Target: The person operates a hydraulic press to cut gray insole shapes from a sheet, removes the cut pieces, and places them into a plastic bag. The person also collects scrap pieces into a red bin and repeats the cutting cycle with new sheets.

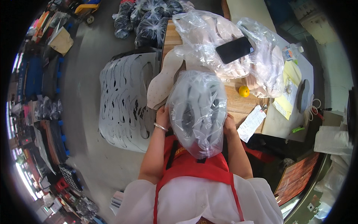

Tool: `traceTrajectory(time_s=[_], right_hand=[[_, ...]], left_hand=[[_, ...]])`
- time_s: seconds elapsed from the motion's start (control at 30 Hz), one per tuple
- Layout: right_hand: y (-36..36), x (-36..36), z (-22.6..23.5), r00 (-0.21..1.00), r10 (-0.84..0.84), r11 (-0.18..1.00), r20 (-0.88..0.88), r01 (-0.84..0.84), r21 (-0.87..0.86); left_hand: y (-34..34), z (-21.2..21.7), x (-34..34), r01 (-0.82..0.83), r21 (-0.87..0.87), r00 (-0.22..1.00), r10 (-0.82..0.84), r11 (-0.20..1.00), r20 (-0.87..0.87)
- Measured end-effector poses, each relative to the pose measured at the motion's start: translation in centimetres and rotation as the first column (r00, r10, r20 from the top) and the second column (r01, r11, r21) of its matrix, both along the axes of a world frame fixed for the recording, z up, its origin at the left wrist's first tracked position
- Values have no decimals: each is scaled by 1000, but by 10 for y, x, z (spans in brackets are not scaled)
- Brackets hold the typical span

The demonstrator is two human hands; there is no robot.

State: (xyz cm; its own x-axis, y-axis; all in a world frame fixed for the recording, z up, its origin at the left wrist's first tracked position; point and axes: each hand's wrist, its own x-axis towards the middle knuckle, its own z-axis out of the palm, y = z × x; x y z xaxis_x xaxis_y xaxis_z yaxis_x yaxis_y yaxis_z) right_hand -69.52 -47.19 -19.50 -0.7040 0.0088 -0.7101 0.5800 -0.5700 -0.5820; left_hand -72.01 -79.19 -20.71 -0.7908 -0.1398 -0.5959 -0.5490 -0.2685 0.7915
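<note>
In front of my body, a clear plastic bag [197, 112] bulges with pale grey, sole-shaped pieces, their outlines blurred by the shiny film. My left hand [162, 117], with a bangle at the wrist, grips the bag's left side. On the opposite side my right hand [229, 122] holds the film. The bag partly hides the fingers of both hands. Just beyond my left hand, beige sole-shaped sheets with small dots [161, 87] lie at the wooden table's [235, 106] left edge.
Larger bags of pale soles [209, 41] fill the table's far side, with a black phone [235, 50] on top. An orange fruit [244, 91], a written paper [251, 123] and a bottle [292, 51] are to the right. Cut-out grey sheets [126, 97] are stacked left; black-filled bags [151, 26] stand behind.
</note>
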Motion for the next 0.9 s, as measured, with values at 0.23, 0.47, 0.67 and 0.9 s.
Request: traceTrajectory(time_s=[0.23,0.47,0.67,0.9], right_hand=[[-2,-9,18,997,-61,991,47,66,-114],[-11,-18,-4,987,-26,934,156,-31,355],[14,-9,-96,951,260,557,165,-287,779],[10,-19,-45,968,237,637,-81,-92,765]], left_hand=[[3,-11,-5,-117,131,991,108,984,72],[19,41,-21,-95,19,989,92,995,115],[18,15,-29,249,-619,967,-151,745,207],[20,3,-17,271,-647,962,-221,713,160]])
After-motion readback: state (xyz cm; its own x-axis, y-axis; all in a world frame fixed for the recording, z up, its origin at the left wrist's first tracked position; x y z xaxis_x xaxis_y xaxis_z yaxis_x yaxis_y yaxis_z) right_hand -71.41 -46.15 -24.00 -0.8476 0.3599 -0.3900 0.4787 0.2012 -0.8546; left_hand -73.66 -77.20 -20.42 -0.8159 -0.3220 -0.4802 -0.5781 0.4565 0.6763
